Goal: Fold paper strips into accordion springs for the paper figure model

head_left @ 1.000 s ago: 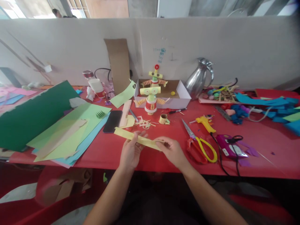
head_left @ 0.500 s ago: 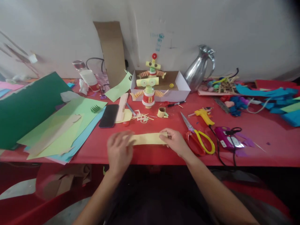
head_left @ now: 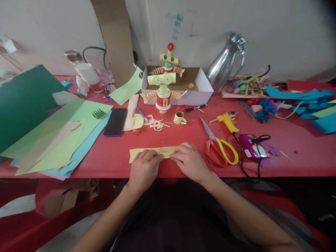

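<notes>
A pale yellow paper strip (head_left: 136,152) lies lengthwise along the table's front edge, under both hands. My left hand (head_left: 145,166) presses on its middle with bent fingers. My right hand (head_left: 189,161) grips the strip near its right end, thumb below and fingers above, covering that end. Beyond the hands stands a paper robot figure (head_left: 164,95) with a red body and accordion-folded arms. A small yellow paper roll (head_left: 179,118) stands between it and my right hand. To the right lie scissors (head_left: 213,140) with one red and one yellow handle.
At left are a phone (head_left: 116,122) and stacked coloured sheets (head_left: 76,122). A yellow glue gun (head_left: 227,122) and a purple box (head_left: 253,147) with a black cord lie right. Behind stand a white box (head_left: 204,87), holding a second figure, and a metal jug (head_left: 227,63).
My left hand has moved right, from the strip's left end to its middle, closer to my right hand. My right hand has shifted slightly left along the strip. The camera view has tilted.
</notes>
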The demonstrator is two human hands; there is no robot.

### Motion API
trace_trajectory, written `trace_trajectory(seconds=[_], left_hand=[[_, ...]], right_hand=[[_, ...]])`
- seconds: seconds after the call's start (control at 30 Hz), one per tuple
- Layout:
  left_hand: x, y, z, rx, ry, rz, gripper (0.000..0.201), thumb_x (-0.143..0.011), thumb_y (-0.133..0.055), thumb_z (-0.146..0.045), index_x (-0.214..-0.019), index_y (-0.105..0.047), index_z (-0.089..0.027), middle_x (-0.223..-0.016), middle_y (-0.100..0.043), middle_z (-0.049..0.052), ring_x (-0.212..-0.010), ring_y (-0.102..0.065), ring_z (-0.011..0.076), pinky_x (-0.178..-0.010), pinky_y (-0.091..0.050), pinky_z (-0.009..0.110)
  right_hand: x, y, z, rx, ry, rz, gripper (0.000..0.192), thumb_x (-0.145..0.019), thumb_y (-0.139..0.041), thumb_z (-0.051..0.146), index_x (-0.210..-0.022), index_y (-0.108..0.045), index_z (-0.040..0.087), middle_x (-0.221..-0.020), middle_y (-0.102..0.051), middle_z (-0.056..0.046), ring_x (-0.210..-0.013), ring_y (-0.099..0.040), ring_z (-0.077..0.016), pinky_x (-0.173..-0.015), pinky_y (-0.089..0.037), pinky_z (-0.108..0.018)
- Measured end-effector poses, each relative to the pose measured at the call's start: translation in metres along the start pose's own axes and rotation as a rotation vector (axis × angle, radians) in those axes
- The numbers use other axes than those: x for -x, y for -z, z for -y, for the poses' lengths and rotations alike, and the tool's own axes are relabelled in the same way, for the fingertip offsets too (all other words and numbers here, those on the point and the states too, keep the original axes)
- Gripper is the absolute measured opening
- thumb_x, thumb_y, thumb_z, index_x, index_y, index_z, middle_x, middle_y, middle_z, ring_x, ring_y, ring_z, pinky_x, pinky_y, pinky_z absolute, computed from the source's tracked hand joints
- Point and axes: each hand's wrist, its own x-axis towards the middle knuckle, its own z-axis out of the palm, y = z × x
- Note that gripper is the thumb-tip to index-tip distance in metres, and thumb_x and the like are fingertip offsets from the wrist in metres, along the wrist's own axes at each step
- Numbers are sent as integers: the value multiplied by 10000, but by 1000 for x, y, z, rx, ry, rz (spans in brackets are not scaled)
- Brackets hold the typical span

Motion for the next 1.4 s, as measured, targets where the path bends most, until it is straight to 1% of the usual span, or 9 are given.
trace_trajectory(seconds=[0.2,0.33,0.57,0.77,0.9,0.97,1.1,1.27,1.4], left_hand=[[-2,6,6,155,135,-3,178,-879,-562,-225,-863,-737,-253,-890,-698,87,-859,-586,264,-812,-409,381],[-8,16,17,147,215,-17,116,-844,-609,-257,-774,-700,-238,-821,-678,78,-785,-576,250,-762,-394,354],[-6,35,36,-12,304,165,195,-887,-551,-337,-777,-648,-208,-834,-677,56,-811,-600,228,-728,-422,322],[-4,35,37,38,309,147,227,-888,-562,-358,-743,-620,-193,-790,-642,46,-784,-572,208,-699,-421,308],[-2,32,34,20,344,117,175,-870,-592,-339,-774,-614,-193,-819,-647,45,-812,-580,214,-742,-424,328],[-1,31,32,-21,351,106,121,-869,-594,-314,-851,-632,-201,-885,-663,47,-862,-589,224,-786,-421,350],[1,31,30,-29,327,109,137,-891,-541,-252,-889,-677,-235,-956,-663,45,-917,-597,220,-823,-419,362],[5,33,36,107,368,120,214,-896,-478,-205,-887,-691,-228,-937,-667,42,-883,-612,200,-786,-437,346],[7,36,44,231,396,96,221,-865,-488,-205,-857,-709,-206,-919,-638,47,-807,-613,173,-741,-467,317]], right_hand=[[-4,-5,-7,-137,-102,12,148,-925,-586,211,-917,-732,232,-921,-696,-48,-892,-597,-205,-824,-459,-346],[-12,1,-2,-68,-219,68,122,-906,-592,192,-854,-701,213,-883,-696,-50,-868,-609,-207,-758,-441,-323],[-21,6,-1,-6,-355,192,74,-886,-602,231,-822,-637,225,-873,-686,-10,-836,-615,-173,-665,-377,-270],[-31,11,-3,38,-409,284,65,-870,-635,276,-818,-637,236,-895,-704,5,-825,-628,-172,-610,-329,-263],[-36,15,-7,78,-447,312,145,-836,-686,367,-785,-632,243,-853,-707,15,-792,-625,-180,-565,-289,-262],[-35,15,-11,61,-458,304,174,-817,-709,385,-771,-624,240,-826,-702,21,-774,-618,-176,-564,-295,-259],[-30,12,-19,-65,-425,258,116,-813,-714,264,-767,-613,229,-797,-672,29,-772,-611,-151,-617,-358,-250],[-22,9,-25,-178,-413,142,140,-783,-729,166,-766,-594,200,-860,-558,17,-698,-581,-104,-682,-424,-243],[-19,8,-27,-234,-397,124,162,-782,-710,98,-733,-587,191,-820,-511,28,-661,-551,-92,-686,-431,-241]])
